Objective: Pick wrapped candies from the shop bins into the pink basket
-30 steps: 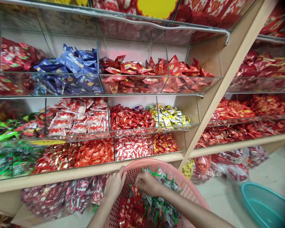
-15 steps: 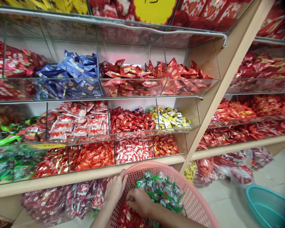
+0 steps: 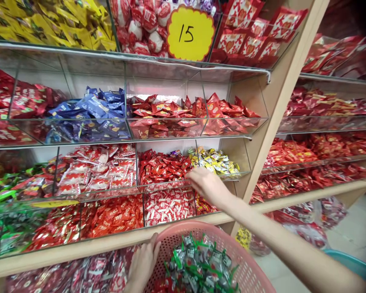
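Note:
My left hand (image 3: 144, 260) grips the left rim of a pink perforated plastic basket (image 3: 247, 260), thumb up at the edge. Inside lie clear-wrapped candies with green twisted ends (image 3: 201, 260), and some red-wrapped ones (image 3: 164, 285) at the near left. My right hand (image 3: 208, 186) is raised to the shelf, in front of the bins of red candies (image 3: 163, 166) and yellow-and-white candies (image 3: 215, 160). Its fingers are curled together by the clear front panel. Whatever may be in them is hidden.
Clear panels divide the wooden shelf (image 3: 280, 110) into bins. Blue packets (image 3: 94, 110) and white-and-red packets (image 3: 100, 167) fill some. A yellow sign (image 3: 190, 34) reads 15. Bagged sweets (image 3: 94, 270) sit below. A teal basin (image 3: 354, 262) stands on the floor at right.
My right hand has left the basket and risen to the shelf bins. My left hand stays on the basket rim. The view has tilted up slightly.

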{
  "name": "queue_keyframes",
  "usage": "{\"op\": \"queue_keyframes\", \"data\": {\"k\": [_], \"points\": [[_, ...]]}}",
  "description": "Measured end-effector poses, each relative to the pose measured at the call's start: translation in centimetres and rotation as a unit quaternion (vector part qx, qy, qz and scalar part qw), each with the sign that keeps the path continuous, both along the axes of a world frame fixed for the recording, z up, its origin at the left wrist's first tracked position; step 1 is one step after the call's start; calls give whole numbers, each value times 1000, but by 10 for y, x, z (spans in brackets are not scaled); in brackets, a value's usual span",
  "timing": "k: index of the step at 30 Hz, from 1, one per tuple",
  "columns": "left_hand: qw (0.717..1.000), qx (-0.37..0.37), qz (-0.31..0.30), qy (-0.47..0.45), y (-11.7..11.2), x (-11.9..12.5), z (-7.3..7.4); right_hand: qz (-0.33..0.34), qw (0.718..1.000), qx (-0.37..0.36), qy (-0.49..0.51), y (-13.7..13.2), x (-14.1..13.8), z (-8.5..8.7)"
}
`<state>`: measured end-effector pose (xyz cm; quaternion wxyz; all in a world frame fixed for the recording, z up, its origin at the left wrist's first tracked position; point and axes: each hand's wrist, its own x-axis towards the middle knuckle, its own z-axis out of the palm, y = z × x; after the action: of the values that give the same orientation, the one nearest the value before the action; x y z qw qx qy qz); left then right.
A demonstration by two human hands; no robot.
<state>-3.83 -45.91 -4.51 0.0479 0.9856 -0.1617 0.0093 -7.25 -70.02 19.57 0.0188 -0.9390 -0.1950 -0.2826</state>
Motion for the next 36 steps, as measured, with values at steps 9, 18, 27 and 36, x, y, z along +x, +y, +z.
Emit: {"op": "queue_keyframes", "data": {"k": [9,18,27,36], "points": [[1000,-3,2,8,-2,-2,6,-126,971,-199,-49,-12,23,25],[1000,9,-4,-3,-1,0,5,-119,971,-195,-67,-12,33,13],[1000,17,-1,9,-4,-3,10,5,977,205,-56,-2,-21,-13],[999,-28,9,35,-3,-6,12,74,644,683,337,42,-44,-147]]}}
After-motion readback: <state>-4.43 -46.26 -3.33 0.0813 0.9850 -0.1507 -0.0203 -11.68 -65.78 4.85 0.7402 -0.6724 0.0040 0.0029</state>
